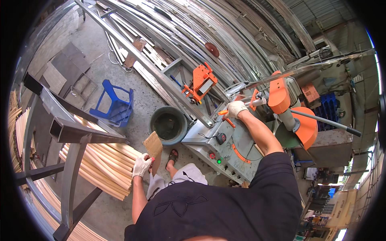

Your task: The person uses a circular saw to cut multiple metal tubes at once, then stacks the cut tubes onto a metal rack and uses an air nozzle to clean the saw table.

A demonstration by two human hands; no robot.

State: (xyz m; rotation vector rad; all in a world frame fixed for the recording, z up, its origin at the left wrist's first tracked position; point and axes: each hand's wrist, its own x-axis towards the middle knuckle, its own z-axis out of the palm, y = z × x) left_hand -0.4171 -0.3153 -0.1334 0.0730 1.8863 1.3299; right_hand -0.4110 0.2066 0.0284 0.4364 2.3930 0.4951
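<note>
Head view: square-tube steel frame [74,131], left, before pale rod bundle [106,165]; blue plastic stool [120,115]; round grey bucket [183,134] beside grey metal machine table [241,135]. Left white-gloved hand [141,165]: low, beside tan board [153,145]. Right white-gloved hand [237,109]: outstretched, at orange piece [222,113] over table. Both grips: cannot tell.

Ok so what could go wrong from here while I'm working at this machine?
The green button looks lit, so the machine may be powered; your gloved right hand reaches in near its orange head, and the glove might snag if something moves. Also, the bucket stands just ahead of your foot, so a step forward could knock it or trip you.
</note>
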